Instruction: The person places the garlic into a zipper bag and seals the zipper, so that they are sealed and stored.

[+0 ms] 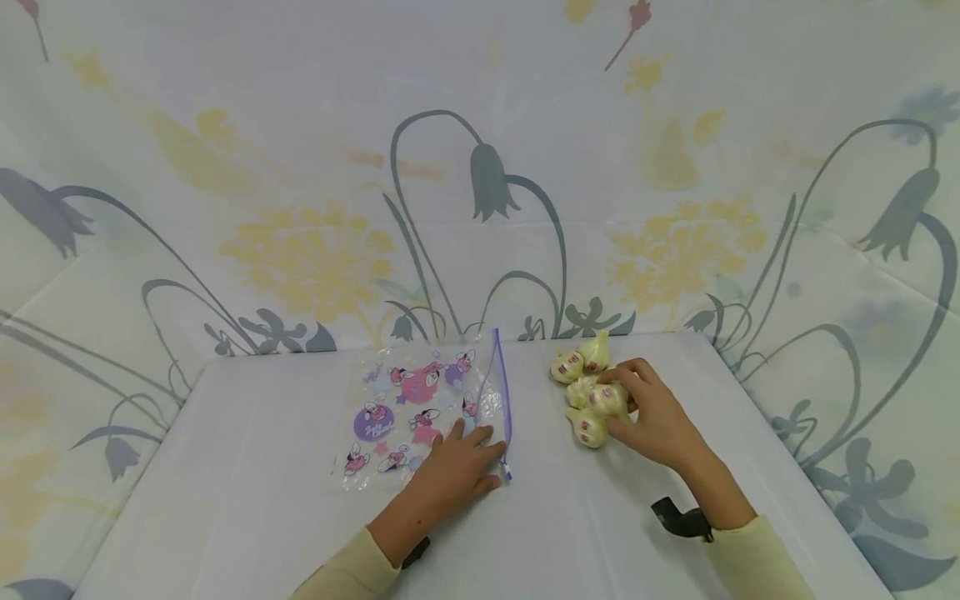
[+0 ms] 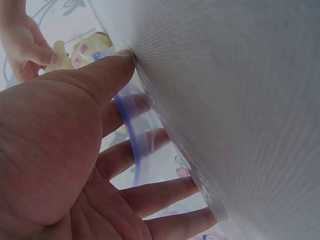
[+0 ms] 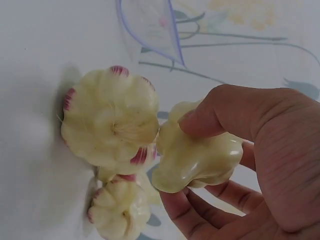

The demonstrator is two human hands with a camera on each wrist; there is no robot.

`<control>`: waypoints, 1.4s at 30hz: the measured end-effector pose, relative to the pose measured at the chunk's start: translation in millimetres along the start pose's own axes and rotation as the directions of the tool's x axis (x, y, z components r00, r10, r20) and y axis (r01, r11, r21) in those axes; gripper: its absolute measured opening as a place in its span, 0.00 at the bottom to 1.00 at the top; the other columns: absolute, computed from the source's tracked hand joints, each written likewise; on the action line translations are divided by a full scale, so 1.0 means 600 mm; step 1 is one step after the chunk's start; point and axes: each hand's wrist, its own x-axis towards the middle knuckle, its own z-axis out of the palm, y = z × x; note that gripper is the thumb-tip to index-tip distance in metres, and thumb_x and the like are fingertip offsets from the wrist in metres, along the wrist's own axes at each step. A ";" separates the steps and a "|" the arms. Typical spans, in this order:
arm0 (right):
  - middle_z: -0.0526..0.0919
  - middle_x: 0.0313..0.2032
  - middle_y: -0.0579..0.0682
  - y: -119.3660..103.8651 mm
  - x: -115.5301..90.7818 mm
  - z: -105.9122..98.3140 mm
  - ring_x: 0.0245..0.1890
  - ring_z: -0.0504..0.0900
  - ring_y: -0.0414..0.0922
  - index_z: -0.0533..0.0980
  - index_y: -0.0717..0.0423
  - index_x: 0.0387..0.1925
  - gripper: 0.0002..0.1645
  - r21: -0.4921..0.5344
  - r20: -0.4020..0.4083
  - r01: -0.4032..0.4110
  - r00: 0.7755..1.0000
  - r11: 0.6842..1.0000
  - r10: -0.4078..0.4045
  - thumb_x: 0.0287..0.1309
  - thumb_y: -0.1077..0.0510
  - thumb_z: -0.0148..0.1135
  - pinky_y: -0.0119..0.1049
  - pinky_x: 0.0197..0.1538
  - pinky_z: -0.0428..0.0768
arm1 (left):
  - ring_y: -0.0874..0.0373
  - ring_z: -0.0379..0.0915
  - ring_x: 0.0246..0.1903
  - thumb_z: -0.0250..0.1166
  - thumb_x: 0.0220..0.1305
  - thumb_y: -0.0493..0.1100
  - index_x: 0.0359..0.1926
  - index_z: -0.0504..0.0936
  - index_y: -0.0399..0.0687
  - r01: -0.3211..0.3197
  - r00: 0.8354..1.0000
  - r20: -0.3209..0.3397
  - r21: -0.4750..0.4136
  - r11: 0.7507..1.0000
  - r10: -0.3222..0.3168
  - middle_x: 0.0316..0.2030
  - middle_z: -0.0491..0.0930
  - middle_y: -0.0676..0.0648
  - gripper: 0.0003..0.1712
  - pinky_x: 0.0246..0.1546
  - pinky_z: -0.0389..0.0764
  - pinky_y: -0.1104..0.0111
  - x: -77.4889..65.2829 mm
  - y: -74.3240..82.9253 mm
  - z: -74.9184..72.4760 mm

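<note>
A clear zip bag (image 1: 420,400) printed with pink and purple cartoon figures lies flat on the table, its purple zip edge (image 1: 507,400) towards the right. My left hand (image 1: 453,467) rests on the bag near that edge with its fingers spread; in the left wrist view the fingertips (image 2: 200,185) touch the plastic. To the right sits a cluster of pale garlic bulbs (image 1: 567,367) with reddish marks. My right hand (image 1: 656,421) pinches one garlic bulb (image 3: 197,155) between thumb and fingers, beside another large bulb (image 3: 110,120).
A white cloth covers the table (image 1: 262,500). Behind it and at both sides hangs a curtain (image 1: 480,275) printed with flowers. Dark wrist straps (image 1: 678,518) show at both wrists.
</note>
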 end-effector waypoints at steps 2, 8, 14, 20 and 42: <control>0.75 0.55 0.53 -0.004 0.003 0.005 0.39 0.75 0.42 0.80 0.57 0.58 0.32 0.004 0.001 0.005 1.000 1.000 -0.005 0.48 0.69 0.72 0.45 0.42 0.82 | 0.29 0.67 0.72 0.68 0.73 0.59 0.71 0.80 0.59 -0.002 1.000 -0.004 0.003 1.000 0.002 0.72 0.75 0.46 0.30 0.61 0.75 0.32 0.001 0.000 0.001; 0.76 0.56 0.53 -0.020 0.017 0.023 0.40 0.76 0.42 0.80 0.57 0.57 0.31 0.028 -0.001 0.032 0.999 0.999 -0.032 0.47 0.70 0.73 0.44 0.42 0.82 | 0.30 0.67 0.72 0.68 0.72 0.59 0.71 0.80 0.60 -0.002 1.000 -0.008 0.016 1.000 0.002 0.72 0.75 0.46 0.30 0.61 0.76 0.33 0.002 0.000 0.001; 0.75 0.56 0.52 -0.038 0.029 0.038 0.39 0.75 0.43 0.80 0.56 0.56 0.30 0.085 0.031 0.023 0.999 0.996 -0.025 0.48 0.70 0.72 0.43 0.41 0.81 | 0.29 0.67 0.72 0.69 0.72 0.58 0.71 0.80 0.59 0.004 1.000 -0.004 0.002 1.000 -0.004 0.72 0.75 0.46 0.29 0.61 0.75 0.32 0.002 0.001 -0.001; 0.76 0.55 0.53 -0.050 0.043 0.055 0.39 0.74 0.43 0.81 0.55 0.56 0.29 0.109 0.046 0.039 0.998 0.993 -0.044 0.49 0.70 0.72 0.38 0.40 0.79 | 0.29 0.67 0.72 0.69 0.72 0.58 0.71 0.80 0.59 0.009 1.000 0.006 -0.010 1.000 -0.009 0.72 0.75 0.45 0.29 0.62 0.74 0.32 0.001 0.002 -0.001; 0.78 0.55 0.52 -0.083 0.086 0.122 0.39 0.77 0.45 0.81 0.55 0.59 0.29 0.162 0.127 0.037 0.990 0.986 -0.058 0.53 0.67 0.73 0.45 0.43 0.84 | 0.28 0.69 0.70 0.70 0.71 0.57 0.69 0.82 0.59 -0.007 1.000 -0.026 0.013 1.000 0.007 0.70 0.77 0.46 0.28 0.59 0.77 0.32 0.002 0.002 -0.001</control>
